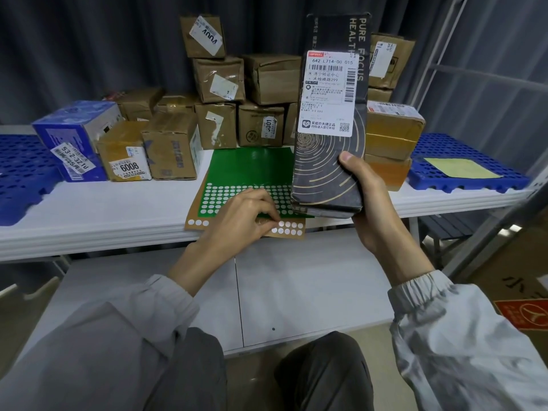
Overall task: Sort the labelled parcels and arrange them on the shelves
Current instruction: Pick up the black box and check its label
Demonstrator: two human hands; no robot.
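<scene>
Right grip [367, 200] clasps upright black parcel [329, 161]; left grip [243, 221] pinches at sticker sheet [246, 173].

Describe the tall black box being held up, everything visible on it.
The black box is a tall, narrow carton, apparently cardboard, printed with gold concentric arcs and the words PURE FOCUS near its top. A white shipping label with barcodes, a QR code and the number 642 L714-00 015 covers its upper front. Its lower corners look scuffed. It stands nearly upright above the table edge, gripped at the bottom by the right hand, thumb on the front face.
</scene>
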